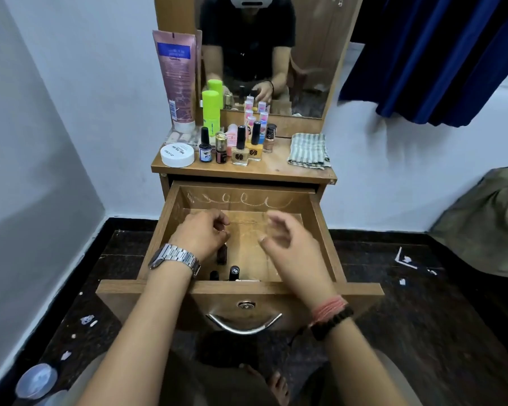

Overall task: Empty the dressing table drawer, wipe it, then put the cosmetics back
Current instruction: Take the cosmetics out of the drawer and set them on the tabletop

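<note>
The wooden drawer of the dressing table stands pulled out. Near its front left lie three small dark bottles: a brown one right under my left hand, a black-capped one and another. My left hand hovers over the brown bottle with fingers curled; I cannot tell whether they grip it. My right hand is open above the drawer's bare middle, blurred, holding nothing. Several nail polish bottles, a white jar, a green bottle and a pink tube stand on the table top.
A folded striped cloth lies on the right of the table top. A mirror rises behind. A blue curtain hangs at right, a bundle of olive fabric sits on the dark floor, and a round lid lies at bottom left.
</note>
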Available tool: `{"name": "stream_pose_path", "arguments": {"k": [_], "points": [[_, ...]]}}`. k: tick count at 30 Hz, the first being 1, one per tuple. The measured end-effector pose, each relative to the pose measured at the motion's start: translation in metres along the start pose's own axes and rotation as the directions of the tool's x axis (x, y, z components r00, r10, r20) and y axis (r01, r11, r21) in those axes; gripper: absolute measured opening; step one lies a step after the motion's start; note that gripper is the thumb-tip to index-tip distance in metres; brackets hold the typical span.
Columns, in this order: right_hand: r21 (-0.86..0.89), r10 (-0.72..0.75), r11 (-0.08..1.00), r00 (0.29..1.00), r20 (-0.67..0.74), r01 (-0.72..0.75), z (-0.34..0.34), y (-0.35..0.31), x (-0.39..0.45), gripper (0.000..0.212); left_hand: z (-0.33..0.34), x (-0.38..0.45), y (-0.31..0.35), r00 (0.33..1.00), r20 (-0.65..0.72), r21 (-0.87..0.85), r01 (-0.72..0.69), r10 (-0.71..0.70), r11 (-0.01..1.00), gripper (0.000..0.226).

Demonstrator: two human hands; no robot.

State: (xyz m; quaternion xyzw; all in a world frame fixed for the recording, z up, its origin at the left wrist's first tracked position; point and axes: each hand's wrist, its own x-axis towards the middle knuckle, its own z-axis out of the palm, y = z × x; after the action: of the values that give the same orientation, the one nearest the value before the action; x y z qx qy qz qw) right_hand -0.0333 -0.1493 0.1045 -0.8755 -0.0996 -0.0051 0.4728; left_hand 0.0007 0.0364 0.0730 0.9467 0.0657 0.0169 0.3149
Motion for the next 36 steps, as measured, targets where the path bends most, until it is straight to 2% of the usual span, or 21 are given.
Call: {"name": "stream_pose_path", "arguments": {"k": [2,4,6,8,10,18,21,24,27,31,34,36], "points": [[-0.094,-0.021,0.995,1.000,-0.020,0.019,0.007,0.007,-0.005,0.042,0.006,0.001,-0.001,0.999,0.053,0.042,0.006,-0.008,0.999,0.021],[-0.089,0.003,0.996,1.000,0.014,-0.002,0.009,0.006,-0.005,0.037,0.009,0.001,-0.001,0.992,0.123,0.138,0.005,-0.022,0.990,0.033],[-0.174,0.024,0.985,0.998,0.065,-0.013,0.017,0.004,-0.003,0.035,0.016,0.003,-0.008,0.958,0.286,0.253,-0.046,-0.029,0.966,0.041],[-0.172,0.010,0.985,0.998,0.060,0.000,0.005,0.006,-0.006,0.035,0.016,0.002,0.009,0.906,0.422,0.393,-0.160,-0.023,0.906,0.037],[-0.185,-0.003,0.983,0.996,0.093,0.020,0.012,0.003,-0.003,0.035,0.015,0.004,0.004,0.885,0.463,0.421,-0.183,-0.037,0.889,0.036],[-0.132,0.017,0.991,0.993,0.116,-0.002,0.006,0.002,-0.006,0.034,0.016,0.001,0.008,0.966,0.257,0.344,-0.072,-0.020,0.936,0.020],[-0.103,0.023,0.995,0.994,0.106,-0.012,0.003,0.001,-0.007,0.029,0.014,-0.001,0.008,0.984,0.174,0.190,-0.058,0.024,0.980,0.032],[-0.029,0.029,0.999,0.997,0.078,-0.027,0.000,0.001,-0.007,0.029,0.010,-0.002,0.015,0.990,0.053,0.108,-0.137,0.132,0.985,0.045],[-0.009,0.017,1.000,0.998,0.054,-0.017,-0.005,0.001,-0.007,0.035,0.005,-0.005,0.020,0.970,-0.052,-0.017,-0.239,0.238,0.971,0.030],[0.025,0.014,1.000,0.998,0.059,-0.016,-0.010,0.004,-0.005,0.044,-0.005,-0.014,0.032,0.944,-0.044,-0.242,-0.327,0.326,0.914,0.026],[0.118,0.017,0.993,0.998,0.061,-0.024,-0.008,0.007,0.001,0.032,-0.012,-0.019,0.050,0.914,0.012,-0.348,-0.377,0.406,0.859,0.022],[0.212,0.028,0.977,0.998,0.050,-0.038,-0.007,0.007,0.006,0.024,-0.017,-0.018,0.062,0.892,0.046,-0.326,-0.412,0.450,0.851,0.024]]}}
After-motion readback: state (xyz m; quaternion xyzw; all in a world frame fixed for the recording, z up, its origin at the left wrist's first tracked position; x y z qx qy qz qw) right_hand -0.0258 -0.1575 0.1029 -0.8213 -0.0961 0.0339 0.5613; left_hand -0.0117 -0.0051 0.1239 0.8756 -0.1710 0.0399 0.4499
